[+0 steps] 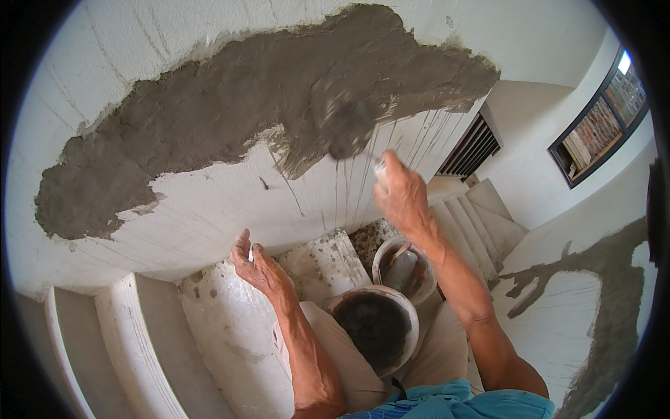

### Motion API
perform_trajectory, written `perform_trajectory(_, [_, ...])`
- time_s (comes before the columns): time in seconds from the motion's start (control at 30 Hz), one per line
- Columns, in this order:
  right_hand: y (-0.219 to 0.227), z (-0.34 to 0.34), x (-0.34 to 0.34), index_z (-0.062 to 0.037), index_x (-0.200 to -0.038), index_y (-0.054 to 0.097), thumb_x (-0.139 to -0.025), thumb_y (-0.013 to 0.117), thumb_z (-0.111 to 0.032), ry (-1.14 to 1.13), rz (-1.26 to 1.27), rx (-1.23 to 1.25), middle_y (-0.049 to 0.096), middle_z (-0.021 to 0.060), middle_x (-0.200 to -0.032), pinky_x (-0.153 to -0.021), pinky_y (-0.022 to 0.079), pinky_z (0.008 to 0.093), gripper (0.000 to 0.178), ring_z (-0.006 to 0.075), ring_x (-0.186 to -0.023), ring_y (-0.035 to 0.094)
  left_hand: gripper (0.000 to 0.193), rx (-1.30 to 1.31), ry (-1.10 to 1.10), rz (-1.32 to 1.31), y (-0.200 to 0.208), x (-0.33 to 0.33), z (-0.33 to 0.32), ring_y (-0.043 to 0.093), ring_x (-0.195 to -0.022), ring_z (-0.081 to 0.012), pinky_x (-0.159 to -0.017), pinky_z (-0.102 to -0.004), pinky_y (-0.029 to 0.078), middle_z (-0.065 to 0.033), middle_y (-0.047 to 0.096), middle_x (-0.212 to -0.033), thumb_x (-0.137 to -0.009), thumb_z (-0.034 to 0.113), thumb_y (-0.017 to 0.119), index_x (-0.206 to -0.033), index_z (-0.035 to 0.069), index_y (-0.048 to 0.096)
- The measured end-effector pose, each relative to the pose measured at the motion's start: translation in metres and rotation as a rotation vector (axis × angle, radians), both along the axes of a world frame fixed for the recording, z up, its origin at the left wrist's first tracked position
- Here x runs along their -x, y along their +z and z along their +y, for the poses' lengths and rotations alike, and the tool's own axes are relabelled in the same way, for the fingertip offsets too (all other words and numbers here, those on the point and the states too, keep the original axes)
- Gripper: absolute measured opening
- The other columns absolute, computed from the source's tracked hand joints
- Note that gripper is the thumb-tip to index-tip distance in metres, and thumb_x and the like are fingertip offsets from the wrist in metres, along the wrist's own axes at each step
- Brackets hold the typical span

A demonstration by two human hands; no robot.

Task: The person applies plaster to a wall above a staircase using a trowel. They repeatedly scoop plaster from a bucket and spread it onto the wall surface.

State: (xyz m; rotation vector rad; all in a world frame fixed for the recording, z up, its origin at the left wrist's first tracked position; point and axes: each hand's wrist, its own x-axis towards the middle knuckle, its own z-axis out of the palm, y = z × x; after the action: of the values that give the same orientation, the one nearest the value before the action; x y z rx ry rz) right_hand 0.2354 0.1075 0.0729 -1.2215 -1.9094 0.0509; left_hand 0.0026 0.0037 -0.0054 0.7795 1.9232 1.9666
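Note:
My right hand (403, 195) is closed around the pale handle of a trowel (380, 170), held up near the wall. The trowel's blade is smeared by motion, with a dark lump of mortar (351, 133) at it. Behind it, a broad patch of wet grey mortar (230, 91) spreads over the white wall (230, 199); whether the lump touches the patch I cannot tell. My left hand (262, 269) is raised lower and to the left, fingers apart and nothing in it. Between my legs stands a bucket (414, 328) holding dark mortar (373, 328).
Beyond the mortar bucket is a second bucket (377, 264) with a cylindrical object (403, 269) inside. Stair steps (150, 328) descend at the left, and more steps (464, 223) lie at the right. A dark-framed window (600, 133) and another mortar-smeared wall (618, 286) are on the right.

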Motion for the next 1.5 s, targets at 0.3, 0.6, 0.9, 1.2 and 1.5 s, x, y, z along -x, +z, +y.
perform_trajectory(0.3, [0.008,0.01,-0.023,-0.0013,-0.099,0.048,-0.076,0.063,0.003,-0.076,0.143,0.072,0.06,0.0222,-0.072,-0.06,0.048,0.0506,0.027,0.0429,-0.067,0.065,0.042,-0.01,-0.001,0.016,-0.002,-0.001,0.0,0.055,-0.123,-0.0334,-0.105,-0.0479,0.044,-0.0228,0.057,-0.125,-0.091,0.016,0.049,-0.125,-0.006,0.061])
perform_trajectory(0.6, [-0.031,-0.008,-0.015,-0.0032,-0.1,0.048,-0.077,0.065,0.001,0.056,-0.078,0.047,0.062,0.0212,-0.078,-0.062,0.051,0.0499,0.03,0.0442,-0.071,0.065,0.043,-0.026,0.0,0.022,-0.009,0.002,0.002,0.057,-0.122,-0.0342,-0.105,-0.048,0.044,-0.0242,0.059,-0.125,-0.092,0.019,0.051,-0.125,-0.007,0.061])
perform_trajectory(0.9, [-0.01,0.02,-0.032,0.0001,-0.099,0.048,-0.077,0.062,0.003,-0.129,0.083,0.094,0.059,0.0219,-0.07,-0.06,0.05,0.05,0.026,0.043,-0.069,0.066,0.046,-0.031,-0.015,0.024,-0.009,0.001,0.002,0.057,-0.121,-0.0345,-0.104,-0.0472,0.044,-0.0239,0.059,-0.125,-0.092,0.025,0.052,-0.125,-0.007,0.061])
perform_trajectory(1.2, [-0.021,-0.006,-0.024,-0.0003,-0.1,0.048,-0.078,0.06,0.002,-0.039,0.059,0.061,0.06,0.0233,-0.072,-0.062,0.05,0.0516,0.025,0.0461,-0.071,0.065,0.046,-0.022,-0.014,0.034,-0.009,0.004,0.0,0.056,-0.123,-0.0348,-0.104,-0.0483,0.044,-0.0245,0.058,-0.127,-0.092,0.024,0.051,-0.126,-0.007,0.06])
perform_trajectory(1.5, [-0.016,0.0,-0.033,-0.0011,-0.098,0.047,-0.077,0.06,0.003,-0.031,-0.026,0.105,0.06,0.0238,-0.072,-0.062,0.049,0.0509,0.025,0.0455,-0.07,0.065,0.044,0.007,-0.005,-0.007,0.0,-0.002,0.001,0.054,-0.126,-0.0346,-0.106,-0.0481,0.044,-0.0238,0.058,-0.128,-0.092,0.016,0.048,-0.127,-0.007,0.059])
